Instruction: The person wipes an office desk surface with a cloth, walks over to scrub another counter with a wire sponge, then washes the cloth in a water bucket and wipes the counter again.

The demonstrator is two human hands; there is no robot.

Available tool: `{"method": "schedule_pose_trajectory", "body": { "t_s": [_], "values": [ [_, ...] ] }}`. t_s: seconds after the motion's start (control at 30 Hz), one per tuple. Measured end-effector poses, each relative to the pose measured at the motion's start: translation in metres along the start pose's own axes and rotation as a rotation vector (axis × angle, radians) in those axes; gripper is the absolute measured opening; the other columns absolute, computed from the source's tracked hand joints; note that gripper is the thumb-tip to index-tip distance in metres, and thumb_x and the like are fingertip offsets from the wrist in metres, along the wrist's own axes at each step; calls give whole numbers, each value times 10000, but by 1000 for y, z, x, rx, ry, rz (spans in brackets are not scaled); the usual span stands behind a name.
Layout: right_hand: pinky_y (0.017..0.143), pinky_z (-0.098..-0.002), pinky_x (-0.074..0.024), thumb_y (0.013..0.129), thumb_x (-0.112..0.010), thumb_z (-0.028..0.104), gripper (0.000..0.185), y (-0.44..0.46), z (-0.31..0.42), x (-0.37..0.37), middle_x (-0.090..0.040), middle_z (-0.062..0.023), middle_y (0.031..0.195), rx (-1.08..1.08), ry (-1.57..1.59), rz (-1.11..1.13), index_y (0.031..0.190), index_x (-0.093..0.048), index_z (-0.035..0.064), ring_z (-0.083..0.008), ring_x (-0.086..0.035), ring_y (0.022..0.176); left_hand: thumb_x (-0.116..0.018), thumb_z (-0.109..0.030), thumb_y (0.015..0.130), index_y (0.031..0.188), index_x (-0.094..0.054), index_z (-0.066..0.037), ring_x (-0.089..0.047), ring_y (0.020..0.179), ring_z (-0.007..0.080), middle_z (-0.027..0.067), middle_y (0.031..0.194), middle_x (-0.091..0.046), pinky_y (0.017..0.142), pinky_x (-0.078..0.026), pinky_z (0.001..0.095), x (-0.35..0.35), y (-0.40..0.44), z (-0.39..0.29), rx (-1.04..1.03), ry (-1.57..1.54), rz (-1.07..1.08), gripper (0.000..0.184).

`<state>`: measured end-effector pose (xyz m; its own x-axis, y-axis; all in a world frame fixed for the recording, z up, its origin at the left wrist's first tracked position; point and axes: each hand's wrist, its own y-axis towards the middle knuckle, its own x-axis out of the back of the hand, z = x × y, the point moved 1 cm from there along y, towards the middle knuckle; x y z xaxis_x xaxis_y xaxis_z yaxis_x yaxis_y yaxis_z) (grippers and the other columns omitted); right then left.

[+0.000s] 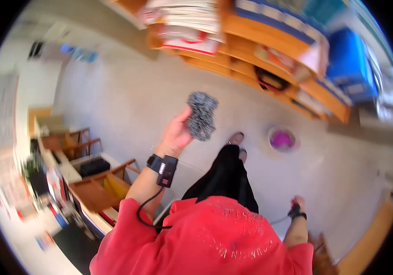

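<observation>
My left hand point(179, 133) is held out in front of me over the grey floor, its fingers and thumb closed on the left side of a grey, mottled, fuzzy bundle point(201, 115). The bundle is narrower at its middle. My right hand point(298, 202) hangs low at my right side; it is small and blurred, and its fingers cannot be made out. A dark device with a cable is strapped at each wrist.
Wooden shelves point(237, 64) with papers and a blue binder point(350, 66) run along the top. A round container with something purple point(282, 139) stands on the floor at the right. Wooden chairs point(98, 190) and desks line the left. A potted plant point(35, 172) is at far left.
</observation>
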<state>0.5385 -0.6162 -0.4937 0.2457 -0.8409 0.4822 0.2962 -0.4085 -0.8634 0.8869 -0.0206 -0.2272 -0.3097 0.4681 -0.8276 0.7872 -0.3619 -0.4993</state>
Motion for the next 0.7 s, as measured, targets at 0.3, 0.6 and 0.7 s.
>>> {"method": "schedule_pose_trajectory", "body": {
  "t_s": [0.3, 0.6, 0.7],
  "values": [
    [473, -326, -462, 705, -473, 29, 245, 92, 386, 81, -561, -85, 653, 407, -303, -6, 923, -583, 4, -179, -547, 561, -400, -251, 898, 1230, -380, -35, -475, 1073, 270, 127, 1212, -462, 920, -374, 445, 111, -57, -45, -612, -162, -277, 396],
    [528, -331, -465, 649, -559, 163, 170, 106, 629, -93, -615, -114, 695, 1209, -1123, -165, 751, -628, 47, -219, -596, 622, -410, -235, 893, 1207, -404, -40, -473, 1068, 260, 115, 1184, -486, 933, -364, 440, 209, -167, -135, -1005, -478, -430, 370],
    [484, -365, -463, 651, -571, 332, 178, 67, 687, -188, -609, 3, 653, 1674, -1897, -102, 661, -627, 163, -204, -591, 610, -411, -224, 892, 1195, -414, -39, -472, 1067, 261, 113, 1182, -488, 930, -367, 440, 226, -208, -190, -1103, -514, -441, 355]
  ]
}}
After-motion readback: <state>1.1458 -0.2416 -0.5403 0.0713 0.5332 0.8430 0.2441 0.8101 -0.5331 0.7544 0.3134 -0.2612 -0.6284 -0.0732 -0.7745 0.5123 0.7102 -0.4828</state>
